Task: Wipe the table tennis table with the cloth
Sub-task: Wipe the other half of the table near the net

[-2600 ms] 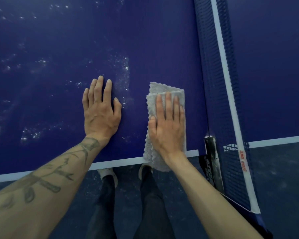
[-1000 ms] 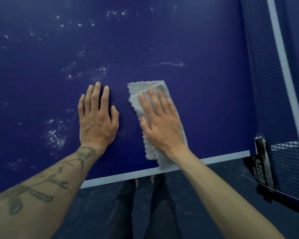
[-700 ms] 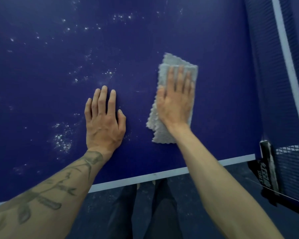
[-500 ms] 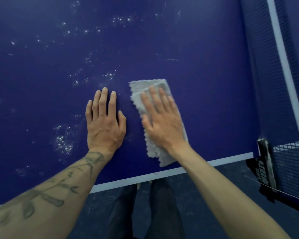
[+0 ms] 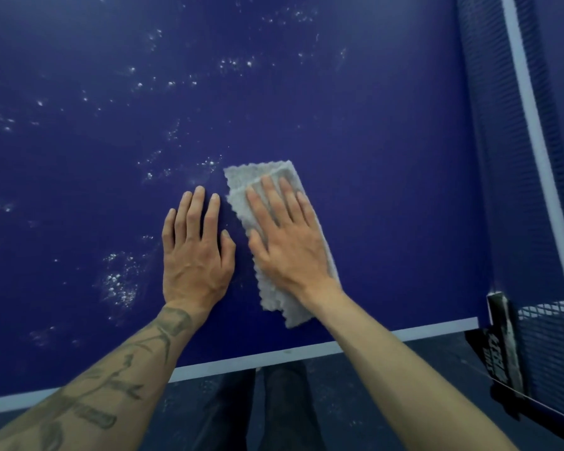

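A folded grey cloth (image 5: 241,182) lies flat on the dark blue table tennis table (image 5: 388,157), a little in from its white near edge line. My right hand (image 5: 287,242) presses down on the cloth with straight, spread fingers and covers its middle. My left hand (image 5: 194,252) rests flat on the bare table just left of the cloth, fingers straight, holding nothing. White specks and smears dot the surface to the left of and beyond both hands.
The net (image 5: 515,131) with its white top band runs along the right side. Its black clamp post (image 5: 505,346) grips the table's near right corner. Below the white edge line (image 5: 241,361) I see the dark floor and my legs (image 5: 261,411).
My right hand slid the cloth out across the table and then back toward the near edge, close beside my left hand. The left hand stayed flat in place.
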Action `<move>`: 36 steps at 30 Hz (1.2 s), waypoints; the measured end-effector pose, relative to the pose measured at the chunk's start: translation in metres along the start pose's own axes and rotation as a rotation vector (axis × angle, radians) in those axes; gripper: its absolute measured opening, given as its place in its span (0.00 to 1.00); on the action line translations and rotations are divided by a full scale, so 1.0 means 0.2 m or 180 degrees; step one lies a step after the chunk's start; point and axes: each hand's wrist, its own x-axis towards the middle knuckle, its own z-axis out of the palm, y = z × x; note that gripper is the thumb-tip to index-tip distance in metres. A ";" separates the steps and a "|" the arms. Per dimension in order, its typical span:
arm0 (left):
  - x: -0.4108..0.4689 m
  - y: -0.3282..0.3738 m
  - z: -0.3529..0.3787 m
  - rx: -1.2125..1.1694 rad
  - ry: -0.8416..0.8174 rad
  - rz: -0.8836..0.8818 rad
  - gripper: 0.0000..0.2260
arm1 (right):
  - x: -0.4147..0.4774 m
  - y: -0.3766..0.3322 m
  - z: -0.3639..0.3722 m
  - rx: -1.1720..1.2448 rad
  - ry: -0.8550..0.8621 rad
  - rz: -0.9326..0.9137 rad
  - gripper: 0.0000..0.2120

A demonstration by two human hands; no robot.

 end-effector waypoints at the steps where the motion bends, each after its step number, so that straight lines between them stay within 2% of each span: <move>1: 0.00 0.00 0.00 -0.0019 -0.0017 -0.0019 0.26 | -0.03 0.10 -0.02 -0.0031 -0.0024 -0.0001 0.33; 5: 0.01 0.01 -0.02 -0.0063 -0.0069 -0.0073 0.24 | 0.06 0.43 -0.14 -0.0079 -0.0090 0.0958 0.33; 8: 0.05 0.01 -0.03 -0.0099 0.0010 -0.0083 0.23 | 0.31 0.41 -0.16 0.0027 0.0079 0.1399 0.33; 10: 0.12 0.01 -0.03 -0.0108 0.0100 -0.0080 0.23 | 0.41 0.29 -0.13 0.0065 0.0092 0.1242 0.33; 13: 0.28 0.00 -0.02 -0.0137 0.0217 -0.0128 0.22 | 0.35 0.15 -0.08 0.0020 -0.0042 0.0356 0.33; 15: 0.39 0.00 -0.03 -0.0175 0.0261 -0.0229 0.22 | 0.24 0.19 -0.07 -0.0059 -0.0107 -0.0037 0.32; 16: 0.45 0.00 -0.03 -0.0179 0.0248 -0.0274 0.22 | 0.21 0.26 -0.09 -0.0081 -0.0108 0.0004 0.32; 18: 0.54 0.00 -0.02 -0.0158 0.0180 -0.0309 0.22 | 0.21 0.43 -0.13 -0.0095 -0.0098 0.0465 0.32; 20: 0.60 0.00 -0.01 -0.0122 0.0119 -0.0293 0.23 | 0.29 0.56 -0.18 -0.0074 -0.0083 0.0955 0.32; 22: 0.62 0.00 0.02 -0.0067 0.0074 -0.0277 0.24 | 0.41 0.59 -0.20 -0.0022 -0.0006 0.1196 0.32; 26: 0.61 -0.02 0.04 -0.0053 0.0097 -0.0281 0.25 | 0.58 0.52 -0.18 -0.0009 0.0036 0.1157 0.32; 32: 0.62 0.00 0.01 -0.0073 0.0032 -0.0329 0.25 | 0.47 0.50 -0.20 0.0211 0.0052 0.1187 0.31; 36: 0.62 -0.01 0.02 -0.0049 0.0019 -0.0326 0.25 | 0.56 0.50 -0.17 0.0035 0.0134 0.1204 0.32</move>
